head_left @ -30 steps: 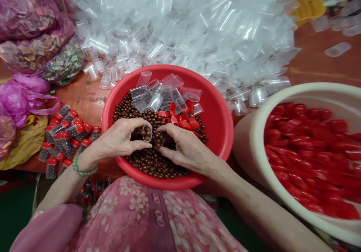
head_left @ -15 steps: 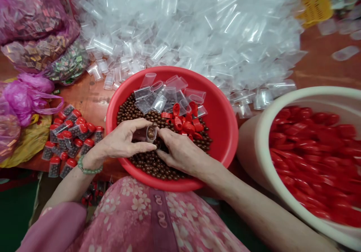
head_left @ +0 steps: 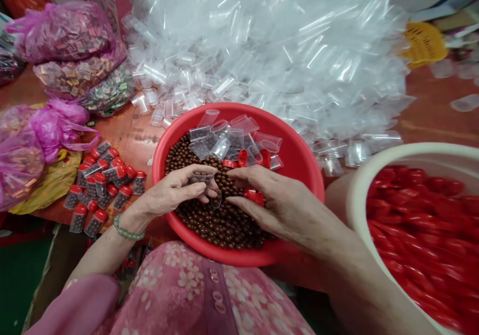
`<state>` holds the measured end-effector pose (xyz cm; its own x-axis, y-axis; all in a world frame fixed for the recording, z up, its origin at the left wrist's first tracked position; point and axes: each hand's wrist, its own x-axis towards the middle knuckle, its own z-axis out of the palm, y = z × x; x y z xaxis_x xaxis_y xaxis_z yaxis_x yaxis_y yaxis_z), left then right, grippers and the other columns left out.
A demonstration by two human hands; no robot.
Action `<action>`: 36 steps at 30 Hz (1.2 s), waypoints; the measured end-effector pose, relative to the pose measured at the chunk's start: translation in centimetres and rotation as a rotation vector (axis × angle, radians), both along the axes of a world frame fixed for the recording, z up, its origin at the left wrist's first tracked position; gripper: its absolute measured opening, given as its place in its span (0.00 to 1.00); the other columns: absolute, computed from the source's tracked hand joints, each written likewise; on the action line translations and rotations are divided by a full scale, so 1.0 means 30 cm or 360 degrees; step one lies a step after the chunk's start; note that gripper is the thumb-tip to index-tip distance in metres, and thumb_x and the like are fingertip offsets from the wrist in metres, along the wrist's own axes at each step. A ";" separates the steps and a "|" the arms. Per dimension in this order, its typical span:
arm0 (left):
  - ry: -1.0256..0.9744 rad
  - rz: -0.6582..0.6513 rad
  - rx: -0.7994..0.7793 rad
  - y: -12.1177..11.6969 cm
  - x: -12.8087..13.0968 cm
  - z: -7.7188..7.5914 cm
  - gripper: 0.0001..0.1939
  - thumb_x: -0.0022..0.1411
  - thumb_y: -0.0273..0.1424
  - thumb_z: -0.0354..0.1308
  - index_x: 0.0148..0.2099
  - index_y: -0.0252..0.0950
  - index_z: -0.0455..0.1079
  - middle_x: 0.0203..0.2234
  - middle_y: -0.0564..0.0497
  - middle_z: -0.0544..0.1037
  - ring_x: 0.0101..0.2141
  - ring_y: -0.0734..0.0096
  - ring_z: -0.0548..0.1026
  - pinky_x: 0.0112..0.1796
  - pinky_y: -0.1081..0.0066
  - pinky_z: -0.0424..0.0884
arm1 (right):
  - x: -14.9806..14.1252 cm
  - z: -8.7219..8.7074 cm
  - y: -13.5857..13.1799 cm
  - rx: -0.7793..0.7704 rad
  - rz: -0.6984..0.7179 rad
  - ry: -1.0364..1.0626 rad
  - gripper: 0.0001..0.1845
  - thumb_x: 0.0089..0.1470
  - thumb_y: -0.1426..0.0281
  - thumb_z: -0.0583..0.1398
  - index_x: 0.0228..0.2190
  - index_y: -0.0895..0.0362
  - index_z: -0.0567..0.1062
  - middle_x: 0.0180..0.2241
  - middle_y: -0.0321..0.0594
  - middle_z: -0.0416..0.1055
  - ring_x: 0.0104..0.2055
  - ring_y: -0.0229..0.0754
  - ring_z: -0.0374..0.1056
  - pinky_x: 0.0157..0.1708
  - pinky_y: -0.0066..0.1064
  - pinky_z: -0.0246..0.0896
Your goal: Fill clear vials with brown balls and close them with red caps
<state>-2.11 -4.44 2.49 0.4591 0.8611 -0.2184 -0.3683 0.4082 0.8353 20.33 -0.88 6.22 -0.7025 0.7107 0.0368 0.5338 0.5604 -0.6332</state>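
Note:
My left hand (head_left: pixel 174 190) is closed around a small clear plastic tube (head_left: pixel 202 176), its mouth tipped up, over a red basin (head_left: pixel 318 185). A second clear rim (head_left: pixel 216 200) shows just below its fingertips; whether it is held I cannot tell. My right hand (head_left: pixel 288 207) hovers over the basin, thumb and fingers apart, with nothing visible between them. Beneath both hands lie many brown balls (head_left: pixel 224 232). Loose red caps (head_left: pixel 254 196) sit by my right fingers, partly hidden. Clear tubes (head_left: pixel 220 148) are heaped at the basin's far side.
Capped tubes filled with balls (head_left: pixel 100 184) lie left of the basin. A cream bucket (head_left: pixel 354 195) of red caps stands at right. Behind spreads a large pile of clear tubes (head_left: pixel 262 65). Pink bags (head_left: pixel 71 35) and a yellow scoop-like item (head_left: pixel 426 43) flank it.
My right hand has drawn away from the tube to the right, and its fingers have opened. My left hand keeps the tube, now tilted differently. The whole view has shifted slightly.

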 end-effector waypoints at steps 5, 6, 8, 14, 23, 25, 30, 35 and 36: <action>-0.0105 -0.0006 -0.0065 0.003 0.002 0.006 0.22 0.57 0.30 0.66 0.53 0.35 0.69 0.40 0.47 0.76 0.39 0.71 0.77 0.42 0.70 0.73 | -0.053 0.057 0.074 -0.0113 0.0104 0.0203 0.09 0.58 0.68 0.59 0.42 0.54 0.73 0.36 0.42 0.75 0.37 0.44 0.72 0.38 0.35 0.68; -0.0128 0.0005 -0.0082 0.003 0.001 0.009 0.23 0.55 0.28 0.67 0.53 0.35 0.69 0.40 0.47 0.76 0.40 0.70 0.78 0.43 0.70 0.73 | -0.058 0.057 0.085 -0.0141 0.0085 0.0224 0.09 0.57 0.68 0.60 0.41 0.54 0.73 0.36 0.41 0.74 0.36 0.44 0.71 0.38 0.35 0.68; -0.0186 0.0039 -0.0117 0.004 0.000 0.015 0.26 0.51 0.27 0.68 0.54 0.35 0.69 0.41 0.45 0.77 0.41 0.67 0.78 0.44 0.68 0.74 | -0.057 0.048 0.101 -0.0173 0.0018 0.0275 0.10 0.56 0.66 0.61 0.40 0.54 0.73 0.35 0.41 0.74 0.35 0.43 0.70 0.37 0.36 0.67; -0.0320 0.0072 -0.0146 0.011 -0.007 0.031 0.29 0.48 0.23 0.65 0.54 0.34 0.68 0.44 0.42 0.79 0.45 0.61 0.79 0.46 0.66 0.75 | -0.008 0.025 0.112 -0.0259 -0.0124 0.0386 0.11 0.54 0.65 0.63 0.41 0.53 0.73 0.34 0.38 0.73 0.34 0.41 0.69 0.36 0.34 0.67; -0.0274 -0.0043 -0.0166 0.024 -0.005 0.020 0.28 0.48 0.24 0.64 0.53 0.33 0.68 0.43 0.40 0.80 0.39 0.63 0.80 0.37 0.70 0.75 | -0.067 0.059 0.180 -0.0563 0.0295 0.0296 0.17 0.52 0.64 0.65 0.43 0.54 0.73 0.33 0.37 0.70 0.33 0.39 0.66 0.32 0.32 0.65; -0.0286 -0.0083 -0.0176 0.026 -0.005 0.012 0.24 0.49 0.25 0.65 0.50 0.33 0.70 0.39 0.42 0.80 0.35 0.66 0.80 0.35 0.72 0.74 | -0.099 0.064 0.203 -0.0706 0.0450 0.0218 0.18 0.51 0.64 0.65 0.44 0.55 0.72 0.31 0.36 0.70 0.31 0.38 0.66 0.30 0.31 0.63; -0.0354 -0.0251 -0.0181 0.034 -0.009 0.000 0.15 0.51 0.28 0.67 0.42 0.30 0.73 0.33 0.44 0.81 0.31 0.71 0.79 0.34 0.73 0.74 | -0.154 0.071 0.232 -0.0867 0.0622 0.0140 0.15 0.49 0.63 0.66 0.38 0.56 0.73 0.25 0.31 0.67 0.26 0.34 0.63 0.26 0.26 0.60; -0.0347 -0.0390 -0.0177 0.044 -0.010 -0.008 0.13 0.53 0.30 0.67 0.40 0.29 0.75 0.36 0.43 0.81 0.36 0.68 0.79 0.36 0.73 0.75 | -0.170 0.078 0.235 -0.0959 0.0658 0.0032 0.10 0.50 0.65 0.65 0.33 0.56 0.72 0.23 0.30 0.67 0.24 0.34 0.62 0.23 0.26 0.57; -0.0358 -0.0387 -0.0187 0.045 -0.010 -0.010 0.14 0.52 0.30 0.67 0.41 0.29 0.75 0.36 0.43 0.81 0.36 0.68 0.80 0.36 0.73 0.75 | -0.170 0.077 0.235 -0.0983 0.0652 0.0012 0.09 0.50 0.65 0.65 0.31 0.56 0.70 0.22 0.30 0.67 0.24 0.34 0.62 0.23 0.26 0.57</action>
